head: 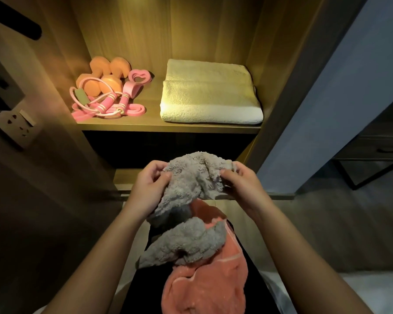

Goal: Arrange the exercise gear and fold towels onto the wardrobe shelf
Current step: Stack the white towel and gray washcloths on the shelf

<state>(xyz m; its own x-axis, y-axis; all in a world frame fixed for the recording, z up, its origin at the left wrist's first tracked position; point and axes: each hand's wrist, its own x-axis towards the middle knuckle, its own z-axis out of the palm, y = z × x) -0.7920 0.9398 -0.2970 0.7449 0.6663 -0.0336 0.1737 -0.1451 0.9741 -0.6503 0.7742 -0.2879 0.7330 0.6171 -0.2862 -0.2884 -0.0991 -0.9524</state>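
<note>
1. The left part of the lit wardrobe shelf [168, 128] is taken up by the exercise gear. Two orange dumbbells [104, 75] are set at the back. A pink jump rope [108, 103] is coiled in front of them, with a pink heart-shaped ring [140, 75] and a flat pink band [132, 111] beside it.
2. The right part is filled by a folded white towel [210, 94], laid flat.
3. A strip of bare shelf is left between the gear and the white towel. The white towel reaches close to the front edge and to the right side panel [281, 87].
4. A dark opening is seen under the shelf, and the hands are held in front of it, below the shelf edge.
5. The grey towel [191, 177] is held in the air. Its upper edge is pinched by the left hand [148, 184] and the right hand [238, 180], which are kept apart.
6. The grey towel is fluffy, crumpled and unfolded. Its lower end lies bunched on a coral towel [209, 279] seen between the forearms.
</note>
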